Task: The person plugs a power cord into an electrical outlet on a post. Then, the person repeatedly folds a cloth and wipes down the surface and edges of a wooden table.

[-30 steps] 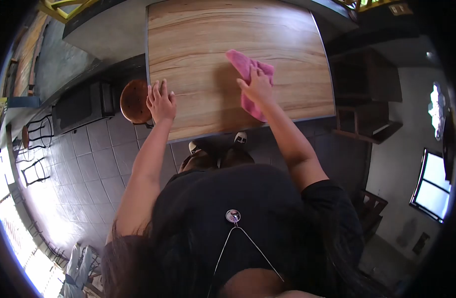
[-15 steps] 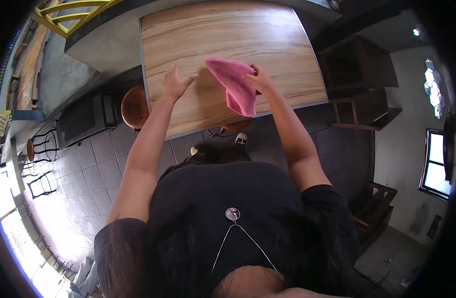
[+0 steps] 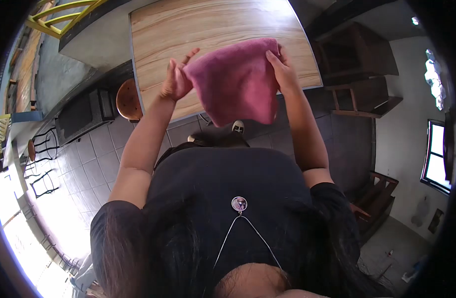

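A pink cloth [image 3: 235, 82] hangs spread out in the air above the near edge of a wood-grain table [image 3: 188, 25]. My right hand [image 3: 283, 68] pinches its upper right corner between thumb and fingers. At the cloth's upper left corner is my left hand [image 3: 177, 79], its thumb and fingers raised; the corner touches it, and part of the palm side is hidden behind the cloth, so its grip is unclear.
A round brown stool [image 3: 129, 100] stands by the table's left edge. Dark wooden shelving [image 3: 354, 99] is at the right, with a wooden chair [image 3: 374, 198] below it. Metal-framed chairs [image 3: 43, 184] stand on the tiled floor far left.
The cloth has come up off the table and opened out wide. My right hand shifted to its upper corner; my left hand left the tabletop and moved to the cloth's other corner.
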{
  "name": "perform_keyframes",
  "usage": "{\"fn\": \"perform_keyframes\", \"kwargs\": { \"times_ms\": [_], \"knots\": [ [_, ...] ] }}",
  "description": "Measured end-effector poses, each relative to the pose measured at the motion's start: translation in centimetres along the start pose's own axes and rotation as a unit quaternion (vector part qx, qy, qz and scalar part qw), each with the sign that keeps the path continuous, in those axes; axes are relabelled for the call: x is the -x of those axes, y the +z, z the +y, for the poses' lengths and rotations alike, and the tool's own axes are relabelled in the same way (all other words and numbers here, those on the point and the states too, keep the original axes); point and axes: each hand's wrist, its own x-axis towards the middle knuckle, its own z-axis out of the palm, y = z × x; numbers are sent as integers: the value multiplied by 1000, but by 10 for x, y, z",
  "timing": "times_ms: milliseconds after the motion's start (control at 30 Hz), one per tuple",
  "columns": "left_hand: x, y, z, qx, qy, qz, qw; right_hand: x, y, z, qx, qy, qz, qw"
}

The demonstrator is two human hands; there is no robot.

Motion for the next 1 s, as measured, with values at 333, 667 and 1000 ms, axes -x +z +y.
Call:
{"fn": "perform_keyframes", "kwargs": {
  "times_ms": [333, 667, 1000],
  "knots": [
    [8, -57, -96, -97, -174, 283, 938, 25, -4, 150, -63, 383, 76, 918],
    [34, -85, -83, -280, 32, 280, 918, 10, 30, 149, 410, 31, 106, 906],
    [89, -121, -81, -351, -37, 317, 880, 13, 92, 176, 430, 126, 107, 887]
  ]
}}
